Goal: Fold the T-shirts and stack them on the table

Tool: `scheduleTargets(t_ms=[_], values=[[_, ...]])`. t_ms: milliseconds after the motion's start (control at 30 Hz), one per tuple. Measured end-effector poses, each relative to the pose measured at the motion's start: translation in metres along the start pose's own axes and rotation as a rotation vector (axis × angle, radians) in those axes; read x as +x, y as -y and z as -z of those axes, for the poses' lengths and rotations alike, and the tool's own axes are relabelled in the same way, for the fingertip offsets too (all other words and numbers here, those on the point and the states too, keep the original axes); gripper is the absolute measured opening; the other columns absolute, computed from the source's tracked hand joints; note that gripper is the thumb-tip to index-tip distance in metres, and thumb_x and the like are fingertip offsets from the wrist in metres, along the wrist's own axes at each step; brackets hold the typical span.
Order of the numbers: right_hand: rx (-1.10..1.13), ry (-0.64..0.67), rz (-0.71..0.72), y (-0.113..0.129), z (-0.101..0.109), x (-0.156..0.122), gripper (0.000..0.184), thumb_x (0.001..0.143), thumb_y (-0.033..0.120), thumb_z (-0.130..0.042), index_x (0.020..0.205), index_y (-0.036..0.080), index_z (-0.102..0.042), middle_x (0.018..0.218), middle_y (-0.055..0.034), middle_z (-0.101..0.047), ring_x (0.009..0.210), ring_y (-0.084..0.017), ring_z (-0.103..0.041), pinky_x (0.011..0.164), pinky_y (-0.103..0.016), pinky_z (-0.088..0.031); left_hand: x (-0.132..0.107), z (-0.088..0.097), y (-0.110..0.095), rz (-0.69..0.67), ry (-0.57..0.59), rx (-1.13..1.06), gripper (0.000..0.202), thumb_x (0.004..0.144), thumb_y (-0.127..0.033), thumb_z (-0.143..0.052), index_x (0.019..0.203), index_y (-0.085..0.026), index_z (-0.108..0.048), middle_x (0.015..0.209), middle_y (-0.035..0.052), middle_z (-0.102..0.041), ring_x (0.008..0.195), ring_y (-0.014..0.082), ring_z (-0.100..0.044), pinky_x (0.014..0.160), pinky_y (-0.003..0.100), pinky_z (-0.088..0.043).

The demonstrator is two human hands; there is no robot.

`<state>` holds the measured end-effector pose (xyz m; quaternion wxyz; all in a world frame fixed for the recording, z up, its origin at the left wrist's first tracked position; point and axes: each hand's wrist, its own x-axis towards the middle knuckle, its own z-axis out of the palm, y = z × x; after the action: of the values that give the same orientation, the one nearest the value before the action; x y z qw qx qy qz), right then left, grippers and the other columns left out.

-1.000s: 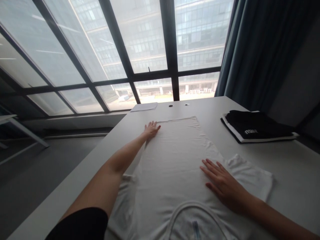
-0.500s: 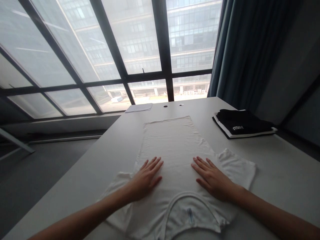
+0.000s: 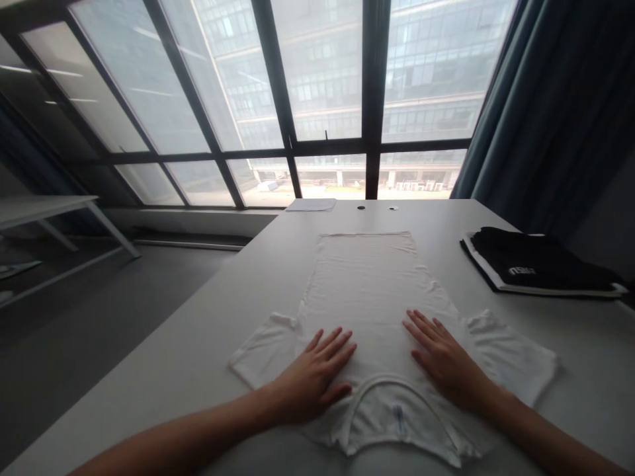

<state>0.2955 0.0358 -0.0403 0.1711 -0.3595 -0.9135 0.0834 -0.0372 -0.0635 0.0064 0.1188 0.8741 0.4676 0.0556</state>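
A white T-shirt (image 3: 367, 284) lies spread on the white table (image 3: 208, 344), its neckline toward me and its hem at the far end. Both sleeves stick out to the sides, and small wrinkles run along the edges. My left hand (image 3: 317, 373) rests flat on the chest left of the collar, fingers spread. On the other side, my right hand (image 3: 444, 354) also lies flat on the fabric, right of the collar, with its fingers stretched out. Neither hand grips the cloth. A small bluish label mark shows inside the neck.
A stack of folded black and white clothes (image 3: 540, 261) sits at the table's right side. Papers (image 3: 311, 205) lie at the far left corner, near two cable holes. Windows and a blue curtain (image 3: 516, 112) stand beyond. Another table (image 3: 49, 208) is at the left.
The view has turned left, so everything sits further right in the picture. My left hand has slid nearer to the collar; my right hand stays flat on the shirt.
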Motion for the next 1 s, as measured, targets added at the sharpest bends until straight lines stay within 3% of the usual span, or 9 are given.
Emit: scheduleTargets(t_ms=[100, 233, 300, 400, 500, 667, 767, 933, 1000], values=[[0.001, -0.070, -0.004, -0.001, -0.001, -0.001, 0.056, 0.104, 0.039, -0.036, 0.157, 0.025, -0.031, 0.163, -0.0094, -0.028, 0.152, -0.026, -0.021, 0.122, -0.055, -0.022, -0.007, -0.001, -0.004, 0.053, -0.042, 0.006, 0.064, 0.103, -0.052, -0.041, 0.160, -0.027, -0.024, 0.166, 0.0065, -0.020, 0.153, 0.0307, -0.015, 0.123, 0.057, -0.016], [-0.004, 0.033, 0.007, 0.001, -0.001, -0.003, 0.056, 0.103, 0.041, -0.038, 0.156, 0.023, -0.036, 0.162, -0.0108, -0.031, 0.151, -0.027, -0.023, 0.121, -0.055, -0.024, -0.014, -0.011, -0.010, 0.072, -0.032, 0.013, 0.066, 0.102, -0.055, -0.043, 0.160, -0.030, -0.023, 0.166, 0.0071, -0.018, 0.152, 0.0348, -0.016, 0.121, 0.061, -0.017], [-0.010, 0.025, 0.008, 0.002, 0.000, -0.005, 0.056, 0.103, 0.039, -0.038, 0.156, 0.022, -0.035, 0.162, -0.0111, -0.030, 0.151, -0.027, -0.023, 0.121, -0.055, -0.024, -0.014, -0.014, -0.011, 0.076, -0.024, 0.014, 0.067, 0.101, -0.057, -0.044, 0.160, -0.031, -0.024, 0.166, 0.0075, -0.016, 0.152, 0.0362, -0.015, 0.120, 0.063, -0.017], [-0.020, -0.040, 0.012, 0.006, 0.004, -0.006, 0.057, 0.103, 0.036, -0.037, 0.157, 0.020, -0.032, 0.164, -0.0108, -0.026, 0.152, -0.025, -0.019, 0.122, -0.054, -0.022, -0.012, -0.010, -0.011, 0.094, -0.043, 0.017, 0.064, 0.102, -0.055, -0.043, 0.159, -0.029, -0.028, 0.166, 0.0070, -0.018, 0.153, 0.0337, -0.015, 0.121, 0.061, -0.016], [-0.017, 0.000, 0.040, 0.009, 0.004, -0.008, 0.056, 0.102, 0.036, -0.040, 0.156, 0.020, -0.034, 0.163, -0.0104, -0.027, 0.152, -0.026, -0.020, 0.122, -0.054, -0.022, -0.008, -0.006, -0.011, 0.101, -0.096, 0.022, 0.061, 0.103, -0.050, -0.043, 0.158, -0.027, -0.030, 0.165, 0.0068, -0.022, 0.153, 0.0303, -0.016, 0.123, 0.057, -0.015], [0.014, 0.019, 0.045, 0.010, 0.001, -0.008, 0.055, 0.102, 0.035, -0.041, 0.155, 0.021, -0.036, 0.162, -0.0108, -0.031, 0.151, -0.026, -0.025, 0.121, -0.054, -0.026, -0.003, -0.008, -0.014, 0.035, -0.068, 0.022, 0.065, 0.100, -0.051, -0.049, 0.157, -0.027, -0.032, 0.164, 0.0088, -0.024, 0.152, 0.0328, -0.019, 0.122, 0.059, -0.016], [0.023, -0.012, 0.064, 0.010, 0.001, -0.008, 0.055, 0.102, 0.032, -0.040, 0.155, 0.022, -0.036, 0.162, -0.0097, -0.030, 0.151, -0.025, -0.023, 0.121, -0.053, -0.025, -0.002, -0.008, -0.017, 0.013, -0.127, 0.025, 0.060, 0.101, -0.045, -0.047, 0.157, -0.025, -0.033, 0.164, 0.0081, -0.025, 0.152, 0.0300, -0.019, 0.123, 0.055, -0.016], [0.000, 0.098, 0.058, 0.012, 0.001, -0.007, 0.056, 0.102, 0.035, -0.041, 0.155, 0.020, -0.035, 0.162, -0.0105, -0.030, 0.151, -0.026, -0.024, 0.122, -0.054, -0.023, -0.003, -0.006, -0.021, -0.073, -0.061, 0.007, 0.067, 0.102, -0.050, -0.045, 0.160, -0.024, -0.025, 0.164, 0.0093, -0.024, 0.152, 0.0309, -0.018, 0.123, 0.055, -0.016], [-0.002, 0.115, 0.046, 0.012, 0.002, -0.007, 0.056, 0.102, 0.035, -0.040, 0.155, 0.019, -0.036, 0.162, -0.0111, -0.030, 0.151, -0.025, -0.024, 0.122, -0.054, -0.022, -0.002, -0.004, -0.022, -0.097, -0.088, -0.007, 0.064, 0.103, -0.046, -0.044, 0.160, -0.025, -0.023, 0.164, 0.0085, -0.025, 0.152, 0.0292, -0.019, 0.124, 0.053, -0.016]])
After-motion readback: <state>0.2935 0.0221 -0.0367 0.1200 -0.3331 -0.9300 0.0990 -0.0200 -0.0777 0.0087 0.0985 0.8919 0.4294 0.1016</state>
